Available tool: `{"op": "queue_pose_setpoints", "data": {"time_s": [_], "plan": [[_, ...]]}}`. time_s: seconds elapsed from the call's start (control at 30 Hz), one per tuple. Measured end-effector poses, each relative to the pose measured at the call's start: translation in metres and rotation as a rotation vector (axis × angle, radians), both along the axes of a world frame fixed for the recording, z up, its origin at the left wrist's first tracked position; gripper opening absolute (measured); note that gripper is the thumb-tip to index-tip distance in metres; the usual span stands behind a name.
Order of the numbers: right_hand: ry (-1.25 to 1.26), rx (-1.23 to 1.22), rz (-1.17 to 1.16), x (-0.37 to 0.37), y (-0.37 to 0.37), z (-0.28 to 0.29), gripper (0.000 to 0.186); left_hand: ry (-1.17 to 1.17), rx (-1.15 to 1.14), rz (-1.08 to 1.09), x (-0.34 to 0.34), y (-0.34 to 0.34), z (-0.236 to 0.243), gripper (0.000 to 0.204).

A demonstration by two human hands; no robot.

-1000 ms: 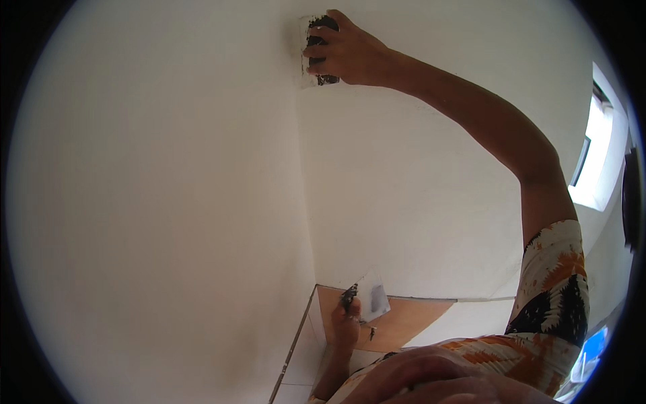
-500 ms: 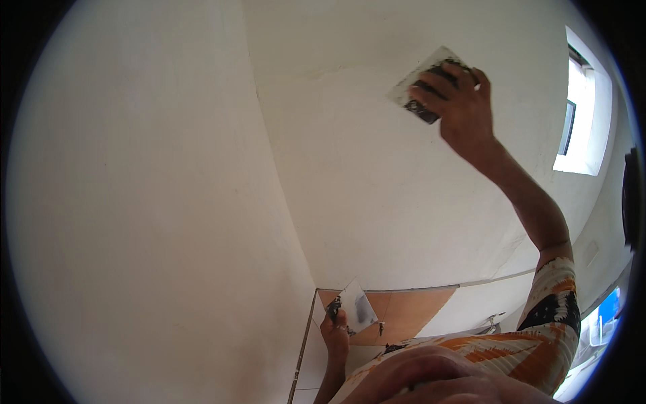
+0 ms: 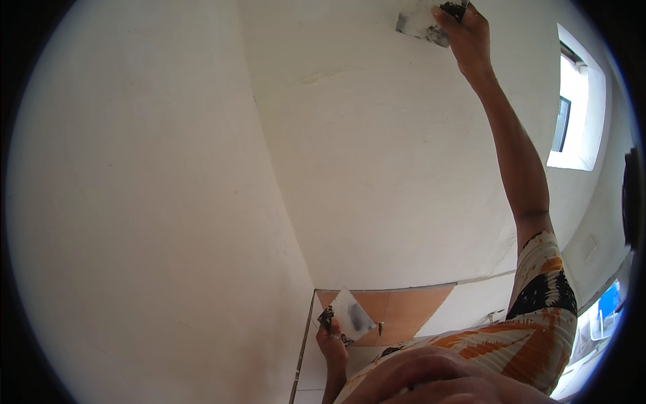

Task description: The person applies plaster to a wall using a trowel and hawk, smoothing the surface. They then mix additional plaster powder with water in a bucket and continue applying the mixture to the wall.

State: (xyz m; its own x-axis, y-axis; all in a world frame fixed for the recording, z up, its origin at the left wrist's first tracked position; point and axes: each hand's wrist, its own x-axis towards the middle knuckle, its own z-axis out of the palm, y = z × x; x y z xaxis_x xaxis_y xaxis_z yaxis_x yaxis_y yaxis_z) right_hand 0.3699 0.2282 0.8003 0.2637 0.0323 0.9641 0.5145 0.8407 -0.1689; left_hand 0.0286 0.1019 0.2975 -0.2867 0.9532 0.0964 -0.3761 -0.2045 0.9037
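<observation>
High on the pale wall (image 3: pixel 363 148), my right hand (image 3: pixel 469 40) grips a plastering trowel (image 3: pixel 420 27) by its dark handle. Its grey, smeared blade lies close to the wall near the top edge of the view; whether it touches I cannot tell. Low down near the corner, my left hand (image 3: pixel 331 342) is closed round the dark handle of a second plastering trowel (image 3: pixel 353 315). That one has a light, squarish blade with a grey smear, tilted upward.
Another pale wall (image 3: pixel 148 202) meets the first at a corner on the left. Orange-brown tiles (image 3: pixel 417 306) and a tap (image 3: pixel 496 315) are low behind the left trowel. A bright window (image 3: pixel 580 111) opens at the right. Something blue (image 3: pixel 609 303) shows at the lower right.
My right hand has moved up the wall with its trowel, the arm straightening and the blade turning. The left hand and its trowel have shifted only slightly.
</observation>
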Motion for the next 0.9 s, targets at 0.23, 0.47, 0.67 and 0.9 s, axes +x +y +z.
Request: {"op": "queue_pose_setpoints", "data": {"time_s": [0.23,0.47,0.67,0.9], "plan": [[0.091,0.019,0.102,-0.004,0.032,0.03,0.014,-0.036,0.037,0.007,0.02,-0.007,0.004,0.012],[0.068,-0.08,0.019,-0.004,0.041,0.04,0.015,0.015,-0.015,0.007,0.018,-0.006,-0.006,0.012],[0.097,0.043,0.072,-0.006,0.039,0.039,0.012,-0.069,0.001,0.029,0.022,-0.002,-0.019,0.013],[0.151,-0.019,0.087,-0.006,0.035,0.043,0.01,0.021,-0.047,0.025,0.023,-0.003,-0.028,0.015]]}}
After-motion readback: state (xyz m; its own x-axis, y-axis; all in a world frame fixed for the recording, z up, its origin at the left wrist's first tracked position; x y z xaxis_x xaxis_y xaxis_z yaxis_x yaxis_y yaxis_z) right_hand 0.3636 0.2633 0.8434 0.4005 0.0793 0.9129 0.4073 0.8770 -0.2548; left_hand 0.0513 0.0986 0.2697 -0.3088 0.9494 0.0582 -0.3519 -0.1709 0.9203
